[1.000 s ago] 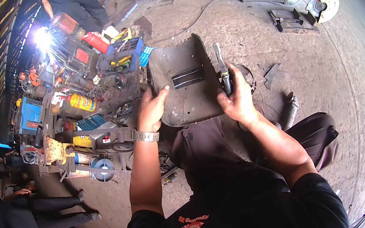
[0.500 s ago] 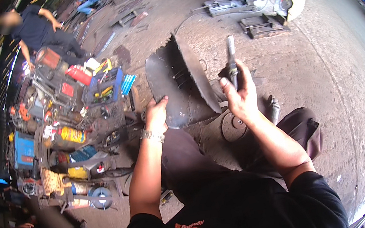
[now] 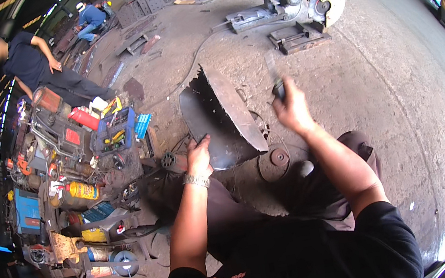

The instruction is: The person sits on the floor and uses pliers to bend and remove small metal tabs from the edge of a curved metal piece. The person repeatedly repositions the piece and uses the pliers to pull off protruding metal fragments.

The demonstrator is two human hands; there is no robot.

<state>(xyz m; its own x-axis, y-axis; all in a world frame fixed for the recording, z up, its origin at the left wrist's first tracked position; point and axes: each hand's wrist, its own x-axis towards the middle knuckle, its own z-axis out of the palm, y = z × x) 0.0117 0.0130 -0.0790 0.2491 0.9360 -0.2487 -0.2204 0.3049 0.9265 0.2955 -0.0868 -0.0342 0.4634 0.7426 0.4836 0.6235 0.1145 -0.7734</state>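
My left hand (image 3: 198,155) is closed on the near left edge of a bent dark metal sheet (image 3: 233,103). The sheet has a ragged, torn upper rim and one flap folded up, and it leans over my lap. To its right, apart from it, my raised right hand (image 3: 291,107) is wrapped around a hand tool (image 3: 278,90) with a dark grip. A pale metal part sticks up from the fist, smeared by motion, so its exact kind cannot be made out. A round disc-shaped piece (image 3: 278,158) lies just below the sheet, near my knees.
On my left stands a crowded bench (image 3: 130,178) with a blue toolbox (image 3: 131,124) and a yellow bottle (image 3: 82,190). Two cut-off saws (image 3: 323,6) stand far ahead. One person (image 3: 29,58) stands at far left; another (image 3: 91,19) crouches behind.
My right hand has lifted slightly away from the sheet and closed more tightly around the tool. The whole view has shifted a little; my left hand keeps its hold on the sheet.
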